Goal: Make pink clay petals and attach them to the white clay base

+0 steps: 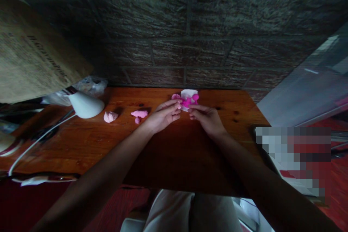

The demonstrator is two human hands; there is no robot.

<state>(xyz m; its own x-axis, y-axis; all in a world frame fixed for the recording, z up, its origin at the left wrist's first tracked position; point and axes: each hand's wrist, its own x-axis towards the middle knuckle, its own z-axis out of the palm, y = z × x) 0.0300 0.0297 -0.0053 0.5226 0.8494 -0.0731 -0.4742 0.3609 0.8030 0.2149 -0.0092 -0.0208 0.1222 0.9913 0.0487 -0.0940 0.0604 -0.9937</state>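
Observation:
A bright magenta modelling-clay piece [187,102], with a round knob at its right end, sits between my hands near the back of the wooden table. My left hand [166,114] is closed, its fingertips pinching the clay's left side. From the right, my right hand [207,116] pinches the lower edge with thumb and forefinger. Directly behind the clay is a white piece [189,93], partly covered, whose material I cannot make out. A paler pink lump [176,96] shows just beyond my left fingertips. Further left lie a long pink clay lump [139,113], a small pink bit [137,120] and a light pink lump [110,116].
A white lamp base [85,105] with a white cable stands at the left, under a large brown paper shade [35,50]. Behind it lies a crumpled plastic bag [94,85]. A dark brick wall [168,54] borders the wooden table [168,159] at the back.

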